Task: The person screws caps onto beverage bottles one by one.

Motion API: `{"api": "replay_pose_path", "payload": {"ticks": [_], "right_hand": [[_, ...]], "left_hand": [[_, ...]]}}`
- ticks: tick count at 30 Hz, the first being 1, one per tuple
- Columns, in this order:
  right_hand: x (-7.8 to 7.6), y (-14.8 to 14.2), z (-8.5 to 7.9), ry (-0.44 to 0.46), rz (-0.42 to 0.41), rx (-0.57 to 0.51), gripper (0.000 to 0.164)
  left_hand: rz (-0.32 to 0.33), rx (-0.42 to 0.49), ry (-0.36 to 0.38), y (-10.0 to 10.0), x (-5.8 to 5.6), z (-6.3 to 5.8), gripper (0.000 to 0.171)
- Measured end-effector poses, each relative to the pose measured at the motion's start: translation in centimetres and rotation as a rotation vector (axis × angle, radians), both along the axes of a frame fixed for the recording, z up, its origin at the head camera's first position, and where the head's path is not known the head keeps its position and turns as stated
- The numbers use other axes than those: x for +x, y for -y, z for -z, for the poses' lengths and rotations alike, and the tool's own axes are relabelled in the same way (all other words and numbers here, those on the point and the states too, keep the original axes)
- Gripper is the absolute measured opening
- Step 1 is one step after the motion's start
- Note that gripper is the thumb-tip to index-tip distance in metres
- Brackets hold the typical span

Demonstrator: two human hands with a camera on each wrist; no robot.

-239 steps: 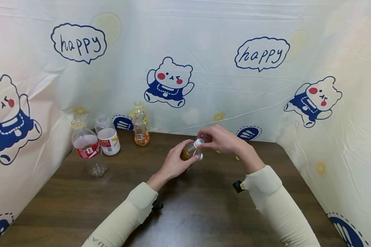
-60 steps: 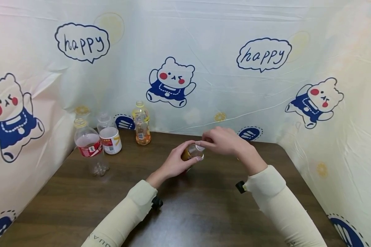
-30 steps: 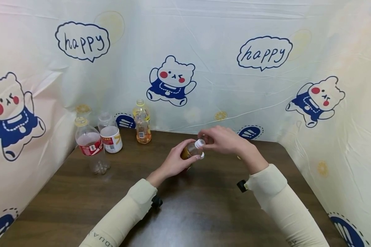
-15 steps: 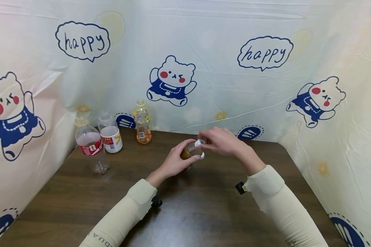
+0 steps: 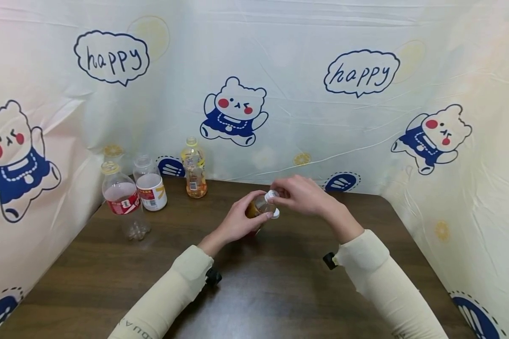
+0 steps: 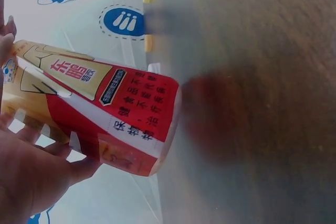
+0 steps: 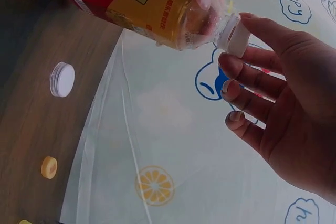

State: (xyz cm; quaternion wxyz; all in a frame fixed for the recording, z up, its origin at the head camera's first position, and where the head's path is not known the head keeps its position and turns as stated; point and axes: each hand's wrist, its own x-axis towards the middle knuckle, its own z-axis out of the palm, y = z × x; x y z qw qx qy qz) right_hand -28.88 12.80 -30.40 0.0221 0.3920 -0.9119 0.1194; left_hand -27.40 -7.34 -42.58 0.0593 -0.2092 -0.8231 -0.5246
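My left hand (image 5: 238, 220) grips a drink bottle with a red and gold label (image 6: 113, 106), held tilted with its neck toward the right hand. In the left wrist view the bottle's base is close above the tabletop. My right hand (image 5: 303, 195) pinches the white cap (image 7: 239, 39) at the bottle's mouth between thumb and index finger. The other right fingers (image 7: 247, 100) are bent and apart from the bottle. Whether the cap's thread is engaged, I cannot tell.
On the table (image 5: 254, 292) lie a loose white cap (image 7: 64, 80) and a yellow cap (image 7: 49, 167). Uncapped bottles stand at the back left: a red-labelled one (image 5: 123, 205), a white-labelled one (image 5: 151, 193) and a yellow-labelled one (image 5: 194, 169). Printed cloth (image 5: 297, 122) hangs behind.
Two seconds ago the right fingers lay across the cap; since then they have shifted around it, leaving its top visible. The left hand keeps its grip, and the bottle has hardly moved.
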Motion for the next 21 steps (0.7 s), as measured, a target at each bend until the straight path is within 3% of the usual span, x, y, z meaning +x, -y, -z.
{"api": "replay_pose_path", "payload": {"ticks": [5, 12, 21], "right_hand": [[0.1, -1.1, 0.2, 0.028, -0.001, -0.053, 0.020], [-0.2, -3.4, 0.9, -0.001, -0.017, -0.101, 0.033], [-1.8, -7.3, 4.2, -0.068, 0.031, -0.074, 0.024]], "left_hand": [[-0.008, -0.006, 0.024, 0.0, -0.4, 0.0, 0.057], [-0.076, -0.003, 0.050, 0.9, -0.8, -0.5, 0.059], [-0.151, 0.026, 0.052, 2.1, -2.4, -1.9, 0.065]]}}
